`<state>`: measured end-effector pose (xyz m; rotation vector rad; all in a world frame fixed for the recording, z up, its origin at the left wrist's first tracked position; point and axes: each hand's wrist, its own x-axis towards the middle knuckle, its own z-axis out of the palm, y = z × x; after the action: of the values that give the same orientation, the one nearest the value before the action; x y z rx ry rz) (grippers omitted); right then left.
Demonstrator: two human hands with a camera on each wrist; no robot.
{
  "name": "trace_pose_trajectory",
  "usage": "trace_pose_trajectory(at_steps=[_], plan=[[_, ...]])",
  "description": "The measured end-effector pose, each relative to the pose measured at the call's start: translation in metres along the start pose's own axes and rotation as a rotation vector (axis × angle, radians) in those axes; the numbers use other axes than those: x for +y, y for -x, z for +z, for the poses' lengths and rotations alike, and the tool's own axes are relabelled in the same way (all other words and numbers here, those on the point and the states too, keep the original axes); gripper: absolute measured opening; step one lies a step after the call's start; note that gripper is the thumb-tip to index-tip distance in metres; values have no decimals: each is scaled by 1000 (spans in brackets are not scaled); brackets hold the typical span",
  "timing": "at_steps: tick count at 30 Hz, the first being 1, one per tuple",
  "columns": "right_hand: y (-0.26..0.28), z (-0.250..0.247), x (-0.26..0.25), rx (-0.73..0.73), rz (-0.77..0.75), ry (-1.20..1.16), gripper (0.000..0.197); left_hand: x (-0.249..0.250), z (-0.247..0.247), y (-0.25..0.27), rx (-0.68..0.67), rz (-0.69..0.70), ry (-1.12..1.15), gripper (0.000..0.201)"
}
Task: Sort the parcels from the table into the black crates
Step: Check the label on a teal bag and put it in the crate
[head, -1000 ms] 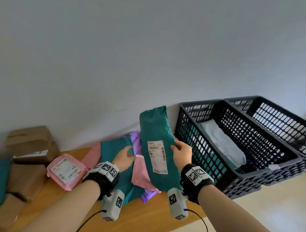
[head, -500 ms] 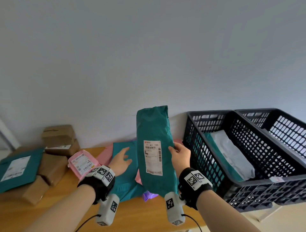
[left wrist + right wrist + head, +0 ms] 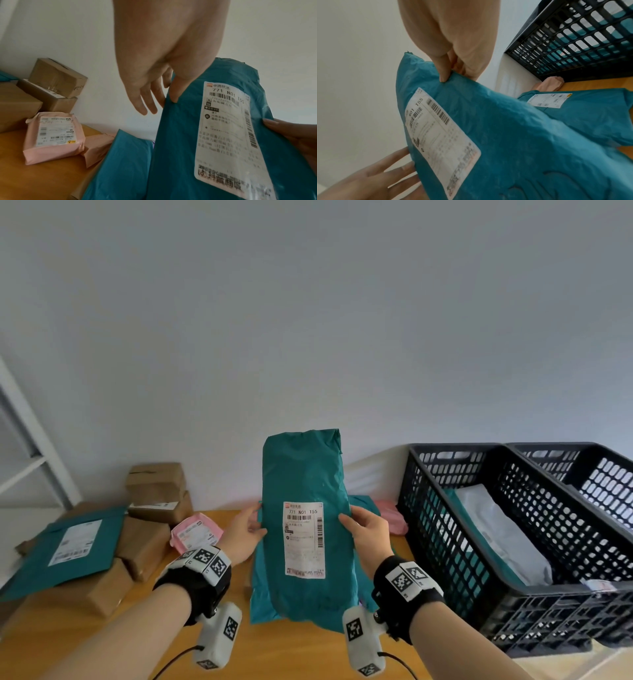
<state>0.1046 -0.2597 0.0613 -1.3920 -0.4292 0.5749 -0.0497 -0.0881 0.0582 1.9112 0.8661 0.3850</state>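
I hold a long teal parcel with a white label upright over the table, between both hands. My left hand pinches its left edge, thumb on the front. My right hand grips the right edge, with the thumb on the front and the fingers behind. Two black crates stand side by side at the right. The nearer crate holds a white parcel lying on a teal one. What lies in the farther crate is hidden.
On the wooden table lie another teal parcel under the held one, pink parcels, a flat teal parcel and several brown boxes at the left. A white shelf frame stands far left.
My left hand left the parcels on the table and took the held parcel's left edge. The parcel now stands straight between both hands.
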Motion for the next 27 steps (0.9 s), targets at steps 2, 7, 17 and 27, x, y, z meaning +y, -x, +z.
trace_pose_trajectory(at_steps=[2, 7, 17, 27], plan=[[1, 9, 2, 6, -10, 61, 18, -3, -11, 3, 27, -2, 45, 54], [-1, 30, 10, 19, -100, 396, 18, -12, -38, 6, 60, 23, 80, 56], [-11, 72, 26, -136, -81, 626, 55, -13, -77, 15, 181, 82, 67, 51], [0, 108, -2, -39, -144, 560, 82, -18, -113, 23, 231, 104, 11, 52]])
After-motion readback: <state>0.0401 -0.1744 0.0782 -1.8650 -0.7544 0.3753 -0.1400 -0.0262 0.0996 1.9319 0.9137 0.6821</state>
